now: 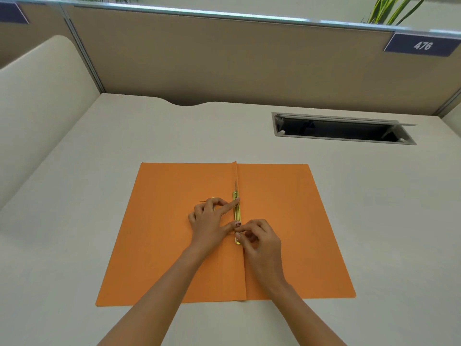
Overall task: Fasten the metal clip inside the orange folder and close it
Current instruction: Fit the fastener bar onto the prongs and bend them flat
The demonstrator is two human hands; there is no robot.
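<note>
The orange folder [287,221] lies open and flat on the desk, its spine running away from me. Along the spine sits the gold metal clip [236,211], with a thin prong sticking up at its far end. My left hand [212,221] rests on the left leaf, its forefinger pressing the clip's upper part and its thumb touching the lower part; a small gold piece shows under its curled fingers. My right hand [259,238] pinches the near end of the clip between thumb and fingers.
A beige desk [99,171] is bounded by tan partition walls behind and a cream panel on the left. An open cable hatch [341,131] is set in the desk at the back right. A plant [391,8] stands beyond the partition.
</note>
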